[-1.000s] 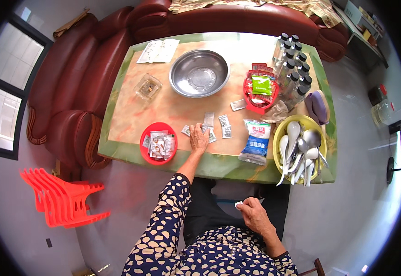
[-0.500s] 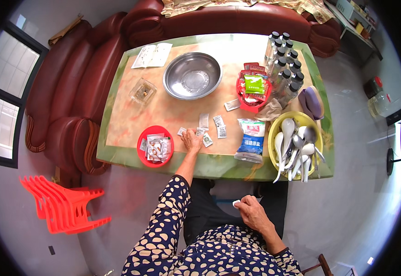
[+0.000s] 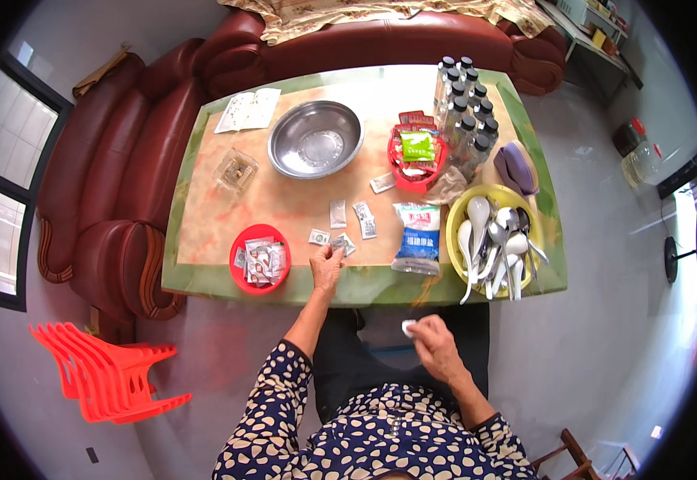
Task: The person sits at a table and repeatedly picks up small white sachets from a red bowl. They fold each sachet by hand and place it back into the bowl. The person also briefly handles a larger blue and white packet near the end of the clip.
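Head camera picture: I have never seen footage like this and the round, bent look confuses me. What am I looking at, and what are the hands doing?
A wide fisheye camera worn on a person's head looks down, so straight edges bend. The forearms entering from below are the wearer's own. The left hand reaches onto the table and touches a small sachet near its front edge. The right hand stays over the lap, pinching a small white piece. On the table lie a red dish of sachets, a steel bowl, a red basket, capped bottles, a salt-like bag and a yellow bowl of spoons.
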Available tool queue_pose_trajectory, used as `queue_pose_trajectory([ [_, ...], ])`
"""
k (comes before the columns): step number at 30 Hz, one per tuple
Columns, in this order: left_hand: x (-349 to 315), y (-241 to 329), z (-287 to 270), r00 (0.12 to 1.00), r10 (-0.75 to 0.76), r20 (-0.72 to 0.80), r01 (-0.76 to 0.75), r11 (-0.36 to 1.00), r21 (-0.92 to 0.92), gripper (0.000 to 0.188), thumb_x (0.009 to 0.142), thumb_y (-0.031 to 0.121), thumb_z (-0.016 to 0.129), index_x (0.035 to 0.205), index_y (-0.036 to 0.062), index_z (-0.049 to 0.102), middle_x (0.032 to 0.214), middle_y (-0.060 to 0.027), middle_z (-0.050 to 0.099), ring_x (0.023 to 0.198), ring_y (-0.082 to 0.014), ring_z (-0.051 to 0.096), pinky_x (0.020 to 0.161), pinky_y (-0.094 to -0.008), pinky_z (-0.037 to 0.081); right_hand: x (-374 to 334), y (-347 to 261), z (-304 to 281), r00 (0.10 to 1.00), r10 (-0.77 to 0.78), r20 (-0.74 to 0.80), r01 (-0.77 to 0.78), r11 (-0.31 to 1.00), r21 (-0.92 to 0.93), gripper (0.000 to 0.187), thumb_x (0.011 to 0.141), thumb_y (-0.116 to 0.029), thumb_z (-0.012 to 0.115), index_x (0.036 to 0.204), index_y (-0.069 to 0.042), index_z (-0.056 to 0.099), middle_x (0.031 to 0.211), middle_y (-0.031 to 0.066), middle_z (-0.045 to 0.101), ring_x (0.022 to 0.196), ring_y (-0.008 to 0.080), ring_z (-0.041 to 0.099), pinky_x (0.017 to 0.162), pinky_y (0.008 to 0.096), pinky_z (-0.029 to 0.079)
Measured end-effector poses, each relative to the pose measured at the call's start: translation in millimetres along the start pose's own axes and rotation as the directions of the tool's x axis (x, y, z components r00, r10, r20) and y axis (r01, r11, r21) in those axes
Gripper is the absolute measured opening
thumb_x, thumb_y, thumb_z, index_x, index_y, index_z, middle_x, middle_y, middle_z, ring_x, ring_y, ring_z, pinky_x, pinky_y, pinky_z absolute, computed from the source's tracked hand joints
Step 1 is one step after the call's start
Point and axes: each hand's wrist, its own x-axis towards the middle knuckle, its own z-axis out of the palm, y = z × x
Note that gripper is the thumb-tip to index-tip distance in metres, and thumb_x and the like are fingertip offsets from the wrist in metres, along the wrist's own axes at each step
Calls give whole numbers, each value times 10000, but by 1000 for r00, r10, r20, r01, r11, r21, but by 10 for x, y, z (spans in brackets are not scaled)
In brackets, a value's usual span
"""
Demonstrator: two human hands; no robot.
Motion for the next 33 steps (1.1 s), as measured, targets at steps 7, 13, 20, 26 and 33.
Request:
queue_pose_trajectory([
  [7, -1285, 483, 323, 891, -115, 439, 327, 834, -444, 363, 994, 87, 463, 1345, -3, 438, 1232, -120, 601, 1015, -143, 619, 809, -247, 533, 416, -305, 144, 965, -80, -248, 91, 995, 35, 311, 795, 58, 614, 1094, -22, 642, 980, 133, 564, 866, 284, 593, 768, 333, 493],
  [13, -1781, 891, 333, 768, -80, 635, 478, 732, -486, 429, 995, 49, 426, 1415, -5, 356, 1347, -106, 502, 1205, -163, 519, 1037, -305, 418, 258, -329, 227, 918, -212, -335, 179, 976, -128, 414, 772, 70, 636, 1168, -48, 652, 999, 125, 538, 903, 272, 549, 768, 331, 480],
  [20, -1909, 1059, 335, 773, -50, 632, 493, 675, -549, 508, 930, -30, 448, 1425, -26, 335, 1325, -125, 518, 1183, -192, 543, 999, -322, 445, 173, -406, 134, 891, -344, -296, 278, 930, -242, 453, 715, 29, 666, 1156, -75, 673, 1047, 105, 548, 946, 282, 525, 810, 349, 479],
  [26, -1920, 1052, 223, 733, -94, 673, 501, 744, -442, 558, 898, -83, 406, 1443, -15, 308, 1355, -126, 492, 1215, -206, 525, 1021, -317, 429, 110, -385, 39, 912, -364, -190, 357, 931, -71, 464, 708, 34, 657, 1159, -69, 667, 1067, 98, 537, 955, 287, 533, 813, 344, 494],
  [33, -1964, 1088, 326, 770, -67, 634, 463, 742, -485, 552, 899, -82, 405, 1438, -10, 313, 1417, -154, 446, 1262, -221, 492, 1061, -338, 405, 118, -434, 95, 900, -352, -256, 299, 927, -225, 469, 711, 43, 647, 1170, -53, 652, 1064, 109, 545, 957, 283, 533, 802, 340, 497],
])
